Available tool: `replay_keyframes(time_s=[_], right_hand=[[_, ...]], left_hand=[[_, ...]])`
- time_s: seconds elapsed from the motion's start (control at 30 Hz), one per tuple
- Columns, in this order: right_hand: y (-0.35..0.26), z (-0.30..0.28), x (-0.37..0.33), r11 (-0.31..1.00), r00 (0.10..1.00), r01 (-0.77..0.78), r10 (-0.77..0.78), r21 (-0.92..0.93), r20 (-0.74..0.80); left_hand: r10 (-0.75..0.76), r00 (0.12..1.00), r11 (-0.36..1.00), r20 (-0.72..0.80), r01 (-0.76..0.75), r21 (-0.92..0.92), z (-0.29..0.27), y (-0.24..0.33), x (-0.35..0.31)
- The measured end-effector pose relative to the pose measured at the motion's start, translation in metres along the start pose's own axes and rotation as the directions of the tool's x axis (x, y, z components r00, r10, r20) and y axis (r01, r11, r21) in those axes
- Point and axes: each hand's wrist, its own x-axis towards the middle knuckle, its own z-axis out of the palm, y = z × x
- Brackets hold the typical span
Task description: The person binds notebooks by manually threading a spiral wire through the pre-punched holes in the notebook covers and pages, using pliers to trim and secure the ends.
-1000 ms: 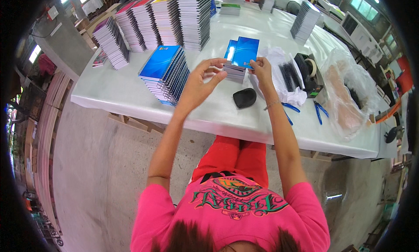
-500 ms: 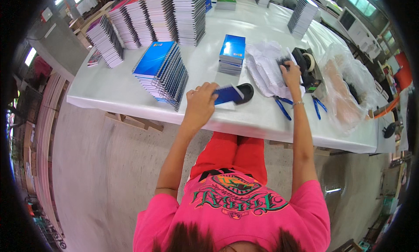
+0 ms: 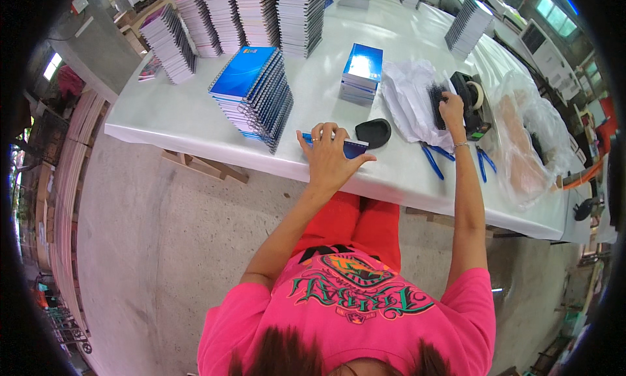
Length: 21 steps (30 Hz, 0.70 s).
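Observation:
Near the table's front edge my left hand [image 3: 329, 156] is spread over a small blue notebook [image 3: 353, 148], its fingers on the far side and the thumb stretched to the right, gripping it. Just beyond that thumb lies a black rounded object [image 3: 373, 133]. My right hand [image 3: 453, 110] reaches to a heap of black binding coils [image 3: 437, 103] on crumpled white paper [image 3: 412, 92]. Its fingers are pinched on the coils; how many they hold is hidden. Farther back stands a short stack of blue pads [image 3: 362, 66]. Left of my left hand rises a stack of spiral-bound blue notebooks [image 3: 248, 76].
Blue-handled pliers [image 3: 432, 161] and a second pair [image 3: 483, 162] lie before a black tape dispenser [image 3: 471, 118]. A clear plastic bag [image 3: 531, 135] is at the right. Tall notebook stacks [image 3: 297, 24] line the back left; another stack [image 3: 467, 27] stands at the back right.
My left hand has shifted right and flattened over the notebook, which now lies lower at the table edge. My right hand stays at the coils, fingers closer together. The whole view has shifted slightly.

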Motion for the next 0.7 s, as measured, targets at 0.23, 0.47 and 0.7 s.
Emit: replay_keyframes(time_s=[0.23, 0.47, 0.7], right_hand=[[-0.082, -0.072, -0.01, 0.948, 0.991, 0.093, -0.118, 0.304, 0.065], [-0.178, -0.112, -0.097, 0.726, 0.893, -0.032, -0.288, 0.687, 0.346], [-0.197, -0.103, -0.128, 0.695, 0.897, -0.179, -0.175, 0.696, 0.405]], left_hand=[[-0.006, 0.993, 1.0, -0.114, 0.009, 0.019, 0.012, -0.002, -0.001], [-0.001, 0.993, 1.0, -0.122, 0.002, 0.007, 0.008, 0.002, -0.002], [0.018, 0.99, 1.0, -0.138, -0.015, 0.017, 0.011, 0.001, -0.001]])
